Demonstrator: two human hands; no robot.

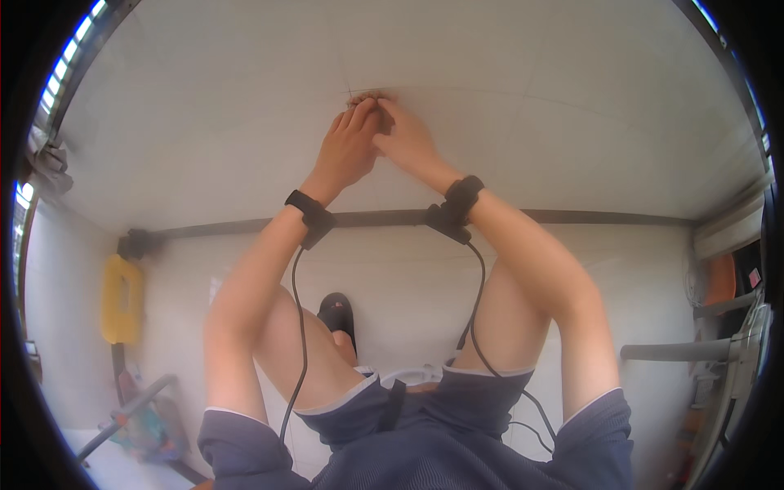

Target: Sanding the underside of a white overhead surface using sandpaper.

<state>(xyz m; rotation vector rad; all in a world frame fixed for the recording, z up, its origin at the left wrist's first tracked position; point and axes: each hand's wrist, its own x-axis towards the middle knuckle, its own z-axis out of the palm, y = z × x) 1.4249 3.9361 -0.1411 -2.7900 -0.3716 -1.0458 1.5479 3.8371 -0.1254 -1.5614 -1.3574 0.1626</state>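
Both my hands meet over a pale surface (523,147) with thin joint lines. At my fingertips lies a small patch of brownish bits (359,100), partly covered, too small to name. My left hand (349,143) has its fingers bent and pressed together over the near side of the patch. From the right, my right hand (406,140) leans against it, fingers curled in and thumb touching the left hand. Whatever the fingers hold is hidden between them.
A dark edge strip (367,219) runs along the near side of the surface. Black wrist straps (310,209) carry cables (304,343) down past my legs. A yellow object (122,298) stands at left. Grey metal bars (674,351) jut in at right.
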